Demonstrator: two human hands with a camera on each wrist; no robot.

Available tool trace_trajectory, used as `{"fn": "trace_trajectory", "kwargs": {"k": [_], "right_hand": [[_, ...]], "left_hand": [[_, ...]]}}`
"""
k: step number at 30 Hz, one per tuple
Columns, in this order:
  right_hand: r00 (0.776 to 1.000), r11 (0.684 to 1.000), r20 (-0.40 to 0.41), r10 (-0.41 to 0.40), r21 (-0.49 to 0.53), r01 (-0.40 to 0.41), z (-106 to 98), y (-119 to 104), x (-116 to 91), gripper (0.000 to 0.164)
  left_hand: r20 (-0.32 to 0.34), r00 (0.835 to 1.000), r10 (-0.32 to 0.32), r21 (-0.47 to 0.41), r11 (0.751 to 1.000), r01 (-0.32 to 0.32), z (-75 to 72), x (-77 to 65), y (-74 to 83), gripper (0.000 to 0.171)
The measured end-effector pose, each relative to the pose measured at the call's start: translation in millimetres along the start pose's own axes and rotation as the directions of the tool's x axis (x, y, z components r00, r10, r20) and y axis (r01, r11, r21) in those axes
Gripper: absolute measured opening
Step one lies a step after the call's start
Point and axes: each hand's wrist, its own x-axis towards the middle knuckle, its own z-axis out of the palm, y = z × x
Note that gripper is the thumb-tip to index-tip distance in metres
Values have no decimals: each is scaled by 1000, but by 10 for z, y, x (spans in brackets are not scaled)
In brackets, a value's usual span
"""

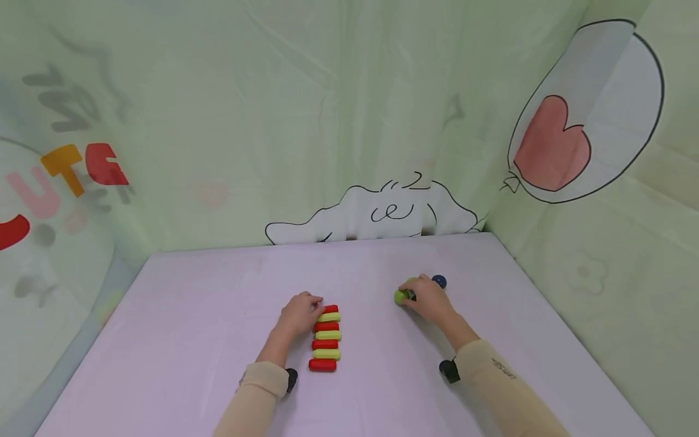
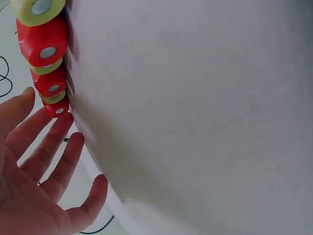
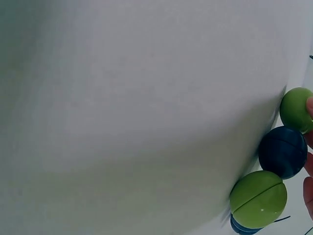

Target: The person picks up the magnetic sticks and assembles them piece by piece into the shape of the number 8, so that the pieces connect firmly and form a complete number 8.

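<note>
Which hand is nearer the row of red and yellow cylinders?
Left. The left hand is at the row's far end; the right hand is well to its right.

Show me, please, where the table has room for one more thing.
The table is bare between the row of red and yellow cylinders and the green and blue balls, and left of the left hand. It is crowded at the row's far end, beside that hand, and around the right hand, at the balls.
</note>
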Motion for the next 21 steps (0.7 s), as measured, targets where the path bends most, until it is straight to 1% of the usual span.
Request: {"fn": "trace_trajectory", "kwargs": {"k": [4, 7, 14, 17, 21], "right_hand": [[1000, 1000, -3, 5, -4, -5, -12, -31, 20, 26], [1000, 1000, 8, 5, 17, -5, -18, -50, 42, 25], [998, 996, 56, -5, 90, 0, 13, -106, 110, 22], [997, 993, 82, -9, 120, 0, 44, -139, 124, 21], [997, 987, 81, -10, 163, -3, 81, -169, 131, 21]], "left_hand": [[0, 1000, 14, 33, 999, -14, -8, 26, 15, 25], [7, 1000, 2, 38, 999, -2, -16, 47, 24, 21], [26, 996, -80, 21, 997, 80, -44, 61, 85, 18], [31, 995, -91, 46, 995, 89, -42, 63, 122, 17], [36, 993, -113, 79, 991, 109, -22, 98, 183, 17]]}}
